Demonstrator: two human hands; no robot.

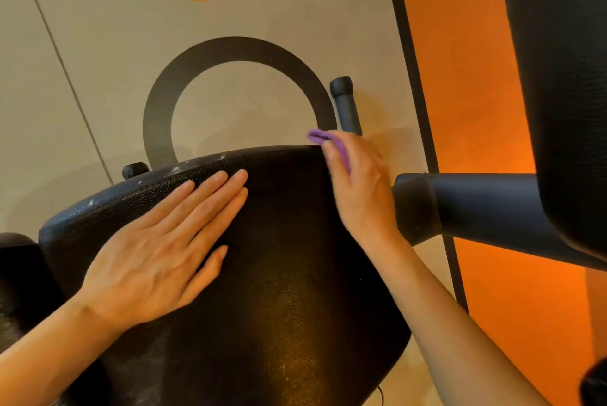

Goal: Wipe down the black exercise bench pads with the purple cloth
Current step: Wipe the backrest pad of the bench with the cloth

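Both hands meet pebbled pad (279, 241); right hand (356, 188) apparently pinching crumpled purple cloth (323, 139).

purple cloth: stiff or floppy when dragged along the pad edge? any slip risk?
Likely floppy: the purple cloth bunches into soft folds in the right hand. Probably light, as little shows beyond the grip. It may drag rather than slide on the black pad, which looks pebbled.
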